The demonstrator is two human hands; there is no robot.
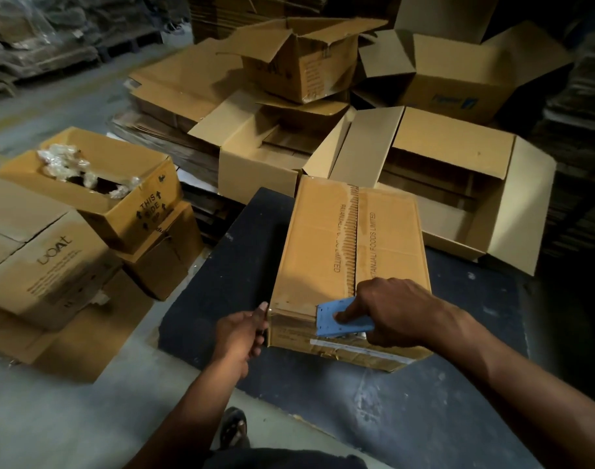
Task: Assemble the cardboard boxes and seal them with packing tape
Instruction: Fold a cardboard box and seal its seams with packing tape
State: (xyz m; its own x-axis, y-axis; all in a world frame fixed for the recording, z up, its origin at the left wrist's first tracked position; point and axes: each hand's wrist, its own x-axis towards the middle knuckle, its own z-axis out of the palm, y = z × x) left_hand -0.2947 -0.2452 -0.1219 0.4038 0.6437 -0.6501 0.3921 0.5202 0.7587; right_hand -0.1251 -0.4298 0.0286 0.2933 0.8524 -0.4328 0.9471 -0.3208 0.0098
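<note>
closed box: brown cardboard box (pixel 352 265) lying on the dark surface (pixel 228 265), flaps shut, printed text along the top, torn strip of old tape down the centre seam
right grip: right hand (pixel 396 311) on the near top edge of the closed box, fingers curled round a blue tape dispenser (pixel 340 316), index finger laid along its blue plate
tape dispenser: blue, pressed at the box's near edge where the centre seam ends, plate hanging over onto the front face; roll itself mostly hidden under the grip
left grip: left hand (pixel 243 333) at the box's near left corner, thumb tip touching the corner edge, other fingers curled; looks like it pinches something thin, maybe a tape end, too dark to tell
front face: pale label or tape strip (pixel 357 348) running just below the right grip
beyond the right grip: open empty boxes (pixel 424 184) with flaps up, touching the far end of the closed box; more open boxes stacked behind them
left of the left grip: cartons on the floor, one printed "boAt" (pixel 49 265); on it a tilted open box (pixel 96 184) marked THIS SIDE with crumpled clear plastic (pixel 66 162) inside
far left of the grips: flattened cardboard stack (pixel 160 137) behind the tilted box
below the grips: a sandalled foot (pixel 234 426) on the grey floor
</note>
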